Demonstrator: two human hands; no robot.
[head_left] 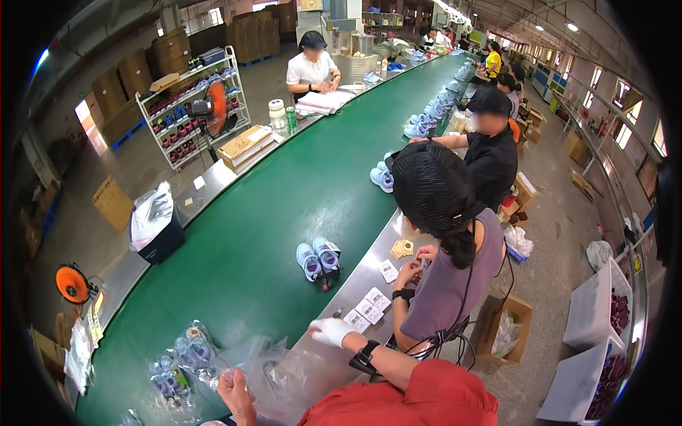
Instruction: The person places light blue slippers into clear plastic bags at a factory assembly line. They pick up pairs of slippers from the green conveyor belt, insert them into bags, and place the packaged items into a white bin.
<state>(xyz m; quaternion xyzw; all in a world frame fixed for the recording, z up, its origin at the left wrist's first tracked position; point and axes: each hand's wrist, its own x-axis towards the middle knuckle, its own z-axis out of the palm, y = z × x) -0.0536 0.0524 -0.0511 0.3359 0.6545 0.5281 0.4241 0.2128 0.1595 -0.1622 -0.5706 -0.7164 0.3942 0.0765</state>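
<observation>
My left hand [238, 395] is at the bottom, its fingers closed on a clear plastic bag [273, 376] that spreads to the right. My right hand [331, 331], in a white glove, stretches over the belt's near edge beside the bag; its fingers reach forward with nothing visible in them. Ahead of it, a pair of light blue shoes [317, 260] with a tag stands on the green conveyor belt [249, 284]. Left of my left hand lie bagged shoes [195, 348] and another bagged pair [169, 380].
Several white label cards [369, 309] lie on the metal ledge [348, 298] right of my glove. A co-worker in a purple top [462, 277] stands close on the right. Across the belt are a dark bin with plastic [158, 234] and an orange fan [72, 283].
</observation>
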